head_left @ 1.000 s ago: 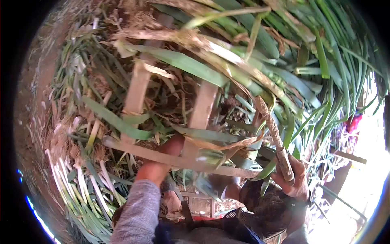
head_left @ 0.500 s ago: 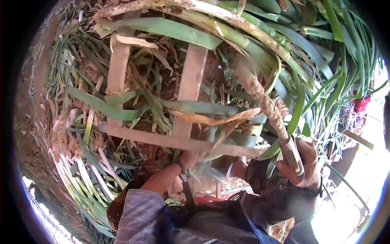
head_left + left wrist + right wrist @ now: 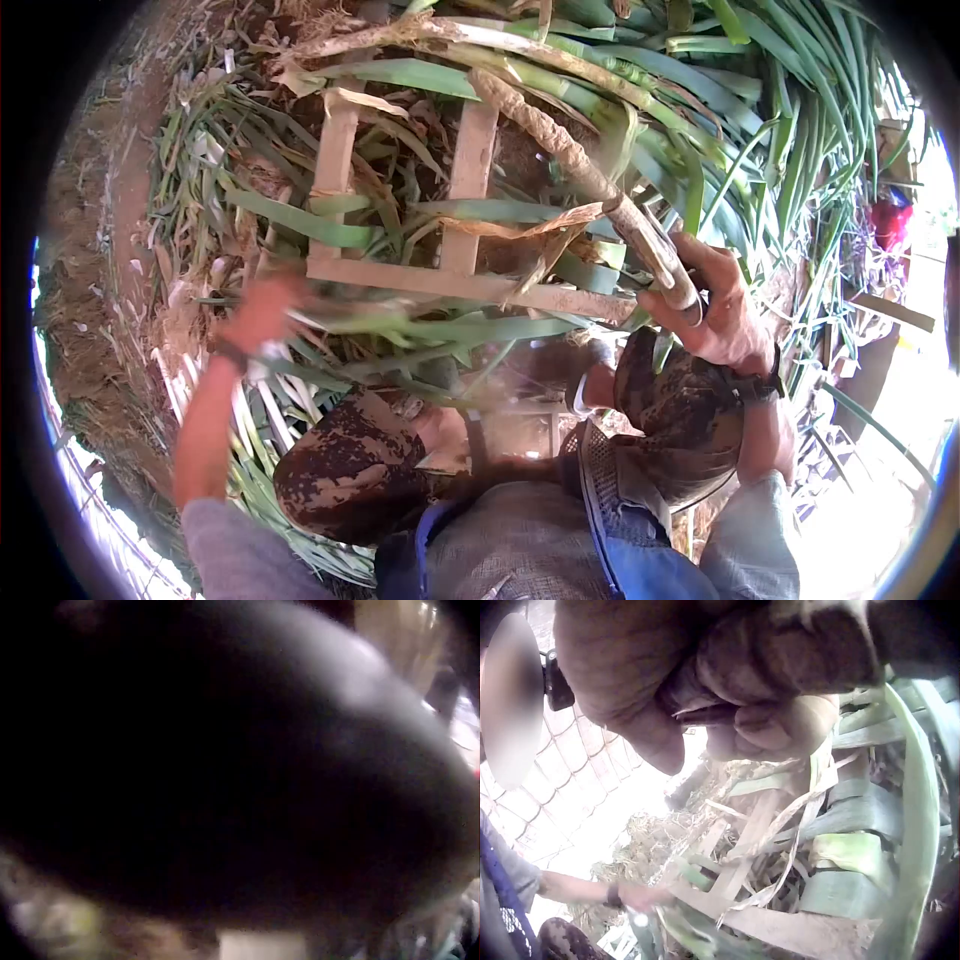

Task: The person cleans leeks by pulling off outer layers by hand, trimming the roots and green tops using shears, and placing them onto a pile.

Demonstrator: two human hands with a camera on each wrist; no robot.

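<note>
My right hand (image 3: 715,310) grips the lower end of a rough brown stick (image 3: 545,130), which slants up and left over the wooden frame. In the right wrist view my right hand (image 3: 727,682) is large at the top, fingers curled. Motion blurs my left hand (image 3: 265,315), at the frame's lower left; green leek leaves (image 3: 470,330) trail rightward from its fingers below the wooden bar (image 3: 450,284). The right wrist view shows the left hand (image 3: 641,895) beside blurred leaves (image 3: 694,934). A dark shape fills most of the left wrist view.
Long leeks (image 3: 820,140) are heaped at upper right, with more white-stemmed leeks (image 3: 265,400) at lower left. Two upright slats (image 3: 468,180) of the frame stand among dry leaves. My camouflage-covered knees (image 3: 350,465) are below the bar. A red object (image 3: 888,222) lies far right.
My left hand has moved from below the bar out to the left, with green leaves now stretched beneath the bar. My right hand and the stick have shifted up and left.
</note>
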